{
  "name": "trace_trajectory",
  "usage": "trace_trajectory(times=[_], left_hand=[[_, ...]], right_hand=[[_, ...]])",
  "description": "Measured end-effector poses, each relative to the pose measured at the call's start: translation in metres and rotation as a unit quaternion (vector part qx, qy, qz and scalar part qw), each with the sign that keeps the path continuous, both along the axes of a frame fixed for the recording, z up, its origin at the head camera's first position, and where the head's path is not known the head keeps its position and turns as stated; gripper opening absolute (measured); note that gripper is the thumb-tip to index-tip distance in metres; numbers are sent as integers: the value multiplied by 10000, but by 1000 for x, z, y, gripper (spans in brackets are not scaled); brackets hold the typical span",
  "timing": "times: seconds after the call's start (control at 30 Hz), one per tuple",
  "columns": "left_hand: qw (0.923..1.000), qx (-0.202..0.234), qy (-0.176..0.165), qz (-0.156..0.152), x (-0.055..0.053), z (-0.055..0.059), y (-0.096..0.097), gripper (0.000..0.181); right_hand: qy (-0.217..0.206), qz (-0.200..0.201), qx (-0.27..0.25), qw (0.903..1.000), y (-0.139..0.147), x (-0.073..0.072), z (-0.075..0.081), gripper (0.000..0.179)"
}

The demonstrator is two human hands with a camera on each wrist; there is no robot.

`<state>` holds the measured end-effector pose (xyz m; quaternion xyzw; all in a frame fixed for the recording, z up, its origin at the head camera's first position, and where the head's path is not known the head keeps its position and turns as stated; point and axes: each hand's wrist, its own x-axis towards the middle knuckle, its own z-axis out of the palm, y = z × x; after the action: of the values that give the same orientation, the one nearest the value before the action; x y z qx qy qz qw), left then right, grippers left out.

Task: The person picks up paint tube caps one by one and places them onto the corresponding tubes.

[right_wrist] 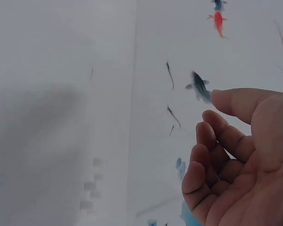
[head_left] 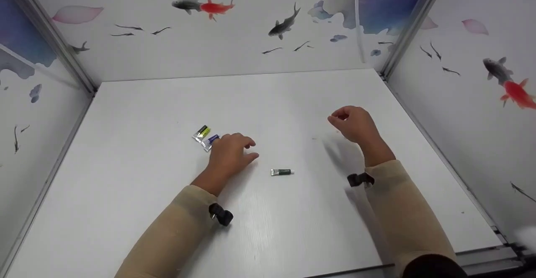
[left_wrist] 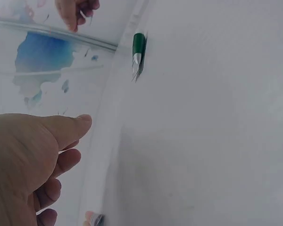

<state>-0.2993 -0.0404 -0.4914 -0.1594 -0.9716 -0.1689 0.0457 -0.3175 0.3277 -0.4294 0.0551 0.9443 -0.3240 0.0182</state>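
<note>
A small dark green paint tube (head_left: pixel 282 172) lies on the white table, its white cap to the right; it also shows near the top of the left wrist view as a green tube (left_wrist: pixel 138 44) with a silver end. My left hand (head_left: pixel 231 154) hovers left of it, thumb and fingers apart, holding nothing. Just beyond that hand lie a yellow-labelled tube (head_left: pixel 202 132) and a blue-labelled tube (head_left: pixel 209 143), the blue one partly hidden by the hand. Over the right part of the table is my right hand (head_left: pixel 356 125), its fingers loosely bent. The right wrist view shows nothing between thumb and fingers.
The white tabletop (head_left: pixel 146 102) is enclosed by a back wall (head_left: pixel 247 52) and side walls printed with fish and petals. Metal posts (head_left: pixel 412 31) stand at the back corners. Each sleeve carries a small black device (head_left: pixel 222 214) at the wrist.
</note>
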Motion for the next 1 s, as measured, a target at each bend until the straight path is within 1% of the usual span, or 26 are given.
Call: trace_trajectory(times=[0.13,0.23,0.3,0.47,0.67,0.83,1.0], left_hand=[[9989,-229,35,406,-6,-1,-13,36],[9968,-404,-45,683,-10,0,-21,43],[9959,-442,-124,785,-12,0,-27,48],[9947,-437,-225,903,-16,2,-36,49],[9927,-614,-336,979,-20,6,-38,45],[9910,-781,-375,1018,-23,4,-39,39],[9906,-868,-407,978,-24,2,-41,32]], right_hand=[[-339,92,581,9977,11,-5,-6,42],[-589,266,990,9930,19,-8,-11,41],[-701,337,1179,9900,22,-10,-14,41],[-893,411,1381,9855,27,-14,-22,39],[-1105,545,1681,9780,31,-21,-23,39],[-1155,553,1729,9766,33,-26,-23,38],[-1213,607,1765,9749,33,-26,-26,38]])
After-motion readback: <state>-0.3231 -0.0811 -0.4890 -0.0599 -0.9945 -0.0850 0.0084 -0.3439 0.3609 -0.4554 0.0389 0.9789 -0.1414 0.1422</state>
